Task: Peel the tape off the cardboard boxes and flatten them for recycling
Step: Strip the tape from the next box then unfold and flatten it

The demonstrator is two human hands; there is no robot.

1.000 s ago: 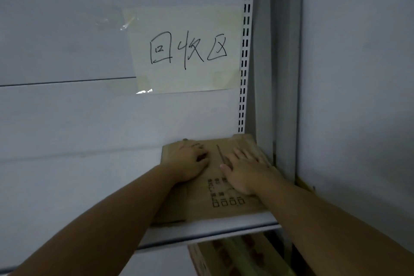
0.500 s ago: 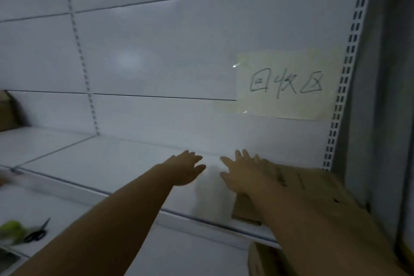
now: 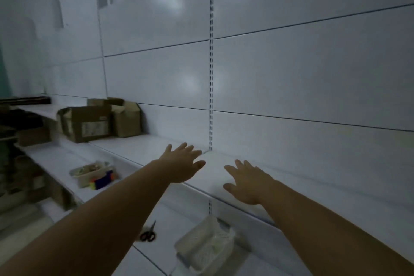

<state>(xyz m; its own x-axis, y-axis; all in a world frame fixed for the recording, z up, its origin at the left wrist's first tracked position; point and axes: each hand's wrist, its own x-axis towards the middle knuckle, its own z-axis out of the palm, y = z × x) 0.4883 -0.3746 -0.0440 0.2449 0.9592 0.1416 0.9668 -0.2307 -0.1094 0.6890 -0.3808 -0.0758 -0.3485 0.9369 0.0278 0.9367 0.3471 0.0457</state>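
here both the left hand and right hand hover flat over the shelf.

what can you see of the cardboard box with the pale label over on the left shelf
The cardboard box is brown and still box-shaped, not flattened, with rumpled top flaps. A pale rectangular label sits on its facing side, and the print is too blurred to read. It stands upright on the white upper shelf at the left, with a second brown box close at its right.
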